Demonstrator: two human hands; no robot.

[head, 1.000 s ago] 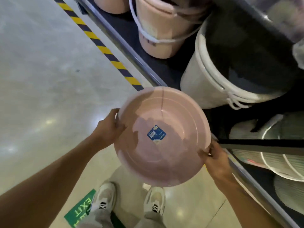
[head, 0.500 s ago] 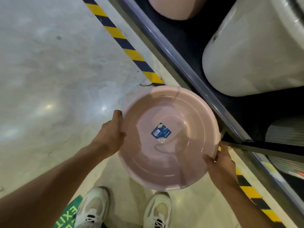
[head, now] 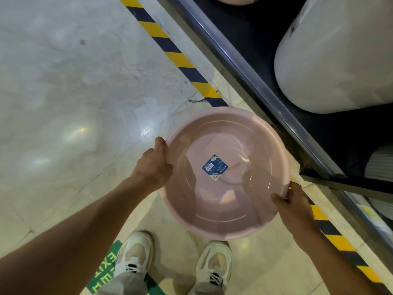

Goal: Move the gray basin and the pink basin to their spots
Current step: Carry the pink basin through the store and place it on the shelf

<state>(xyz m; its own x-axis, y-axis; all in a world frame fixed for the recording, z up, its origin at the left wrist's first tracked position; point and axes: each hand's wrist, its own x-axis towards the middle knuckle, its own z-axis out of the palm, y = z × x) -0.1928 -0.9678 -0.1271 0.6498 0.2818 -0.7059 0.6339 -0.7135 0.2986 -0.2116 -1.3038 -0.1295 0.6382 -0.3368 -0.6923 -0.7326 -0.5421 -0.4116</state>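
Hidden or cut off: the white tub [head: 331,60] on the shelf runs out of view at the top and right; a pink item at the top edge shows only a sliver; ribbed white goods at the right edge are too cropped to name; the gray basin cannot be made out anywhere.
Floor: pale polished stone [head: 63,92] with light glare, a yellow-and-black hazard stripe [head: 170,47] running diagonally along the shelf base, and a green EXIT sign [head: 104,273] stuck on the floor, partly under the left shoe.
Shelf: dark low shelf [head: 244,24] with a metal front edge, to the right.
Pink basin: the pink basin [head: 229,209] is held level in the air above the floor, mouth up, just beside the shelf edge; a blue label [head: 214,167] sits in its middle.
Left hand: the left hand [head: 153,165] is curled around the left rim.
Right hand: the right hand [head: 294,203] grips the right rim, thumb inside.
Shoes: two white shoes [head: 214,265] stand below the basin.
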